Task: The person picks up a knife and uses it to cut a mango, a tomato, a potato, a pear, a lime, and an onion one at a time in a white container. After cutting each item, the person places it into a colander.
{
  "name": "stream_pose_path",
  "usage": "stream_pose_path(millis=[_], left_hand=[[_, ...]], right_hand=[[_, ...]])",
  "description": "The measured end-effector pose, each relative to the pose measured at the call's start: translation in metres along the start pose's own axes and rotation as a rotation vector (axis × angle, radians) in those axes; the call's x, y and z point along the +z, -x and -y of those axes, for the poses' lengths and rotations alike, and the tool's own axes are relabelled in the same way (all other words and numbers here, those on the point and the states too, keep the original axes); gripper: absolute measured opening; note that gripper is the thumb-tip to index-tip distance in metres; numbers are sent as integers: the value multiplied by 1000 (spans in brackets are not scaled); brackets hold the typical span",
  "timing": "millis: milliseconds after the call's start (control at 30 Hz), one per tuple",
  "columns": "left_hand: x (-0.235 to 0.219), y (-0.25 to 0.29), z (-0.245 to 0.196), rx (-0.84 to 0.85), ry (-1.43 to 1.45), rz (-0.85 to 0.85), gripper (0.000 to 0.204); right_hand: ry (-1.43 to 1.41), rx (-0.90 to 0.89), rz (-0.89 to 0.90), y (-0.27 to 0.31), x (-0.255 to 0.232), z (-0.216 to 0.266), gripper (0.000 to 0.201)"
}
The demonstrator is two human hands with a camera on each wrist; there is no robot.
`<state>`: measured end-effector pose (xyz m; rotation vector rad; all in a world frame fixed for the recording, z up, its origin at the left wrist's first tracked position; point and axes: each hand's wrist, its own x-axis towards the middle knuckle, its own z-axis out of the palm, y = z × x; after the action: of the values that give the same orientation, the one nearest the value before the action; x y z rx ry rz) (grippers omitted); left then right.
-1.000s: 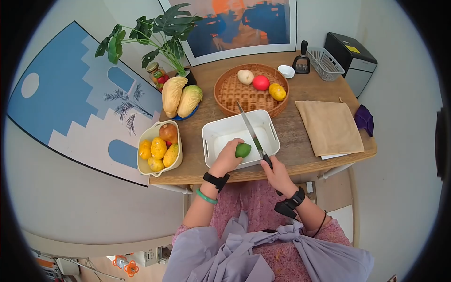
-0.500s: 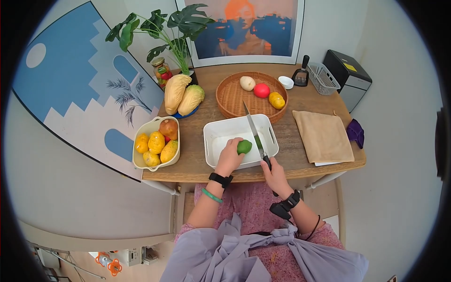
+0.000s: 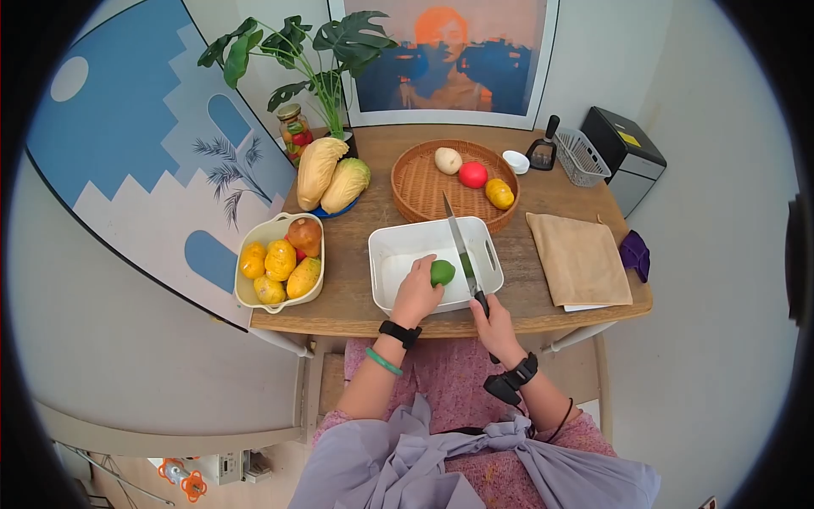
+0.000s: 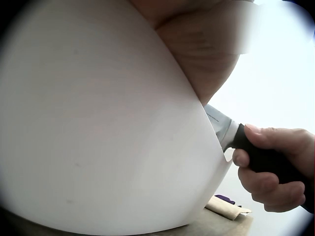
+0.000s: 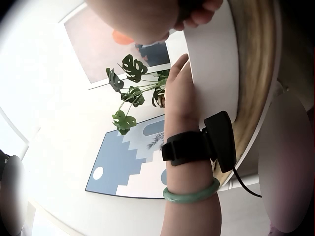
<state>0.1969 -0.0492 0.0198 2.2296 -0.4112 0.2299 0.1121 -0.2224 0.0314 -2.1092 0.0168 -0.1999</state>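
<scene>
Fruit (image 3: pixel 281 260), mostly yellow, fills the cream basket (image 3: pixel 243 294) at the far left of the tabletop (image 3: pixel 348 271), with two pale cabbages (image 3: pixel 318 176) beyond it. None of that seems to matter to the cut I'm on.

My left grip (image 3: pixel 417 295) is partly closed, fingers and thumb bent round the near-left side of the green fruit (image 3: pixel 443 272), which sits within the white tub (image 3: pixel 395 254). How hard I'm pressing, I can't tell.

Just right of those fingertips, the knife (image 3: pixel 459 237) slants over the tub, tip pointing away from me past the far rim. A patch of green shows at the blade; whether it's a cut piece or a reflection, I can't say. My right grip (image 3: pixel 496 327) is closed firmly around the black handle (image 3: pixel 482 303).

I take this to be the slicing step, with the blade between strokes: a gap shows between it and the fruit. The next move, as I judge it, calls for steadying the fruit, tucking my left fingertips back from the edge, then setting the blade square on the skin before pressing down. A round fruit could roll if I hold it loosely.

Farther right, the folded cloth (image 3: pixel 577 259) lies well apart from the blade.
</scene>
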Motion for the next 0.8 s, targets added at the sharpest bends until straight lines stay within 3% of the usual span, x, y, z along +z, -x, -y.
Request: stream_pose_path(millis=[800], left_hand=[[0,-1,0,-80,26,5,47]], right_hand=[[9,-34,25,-2,5,-7,34]])
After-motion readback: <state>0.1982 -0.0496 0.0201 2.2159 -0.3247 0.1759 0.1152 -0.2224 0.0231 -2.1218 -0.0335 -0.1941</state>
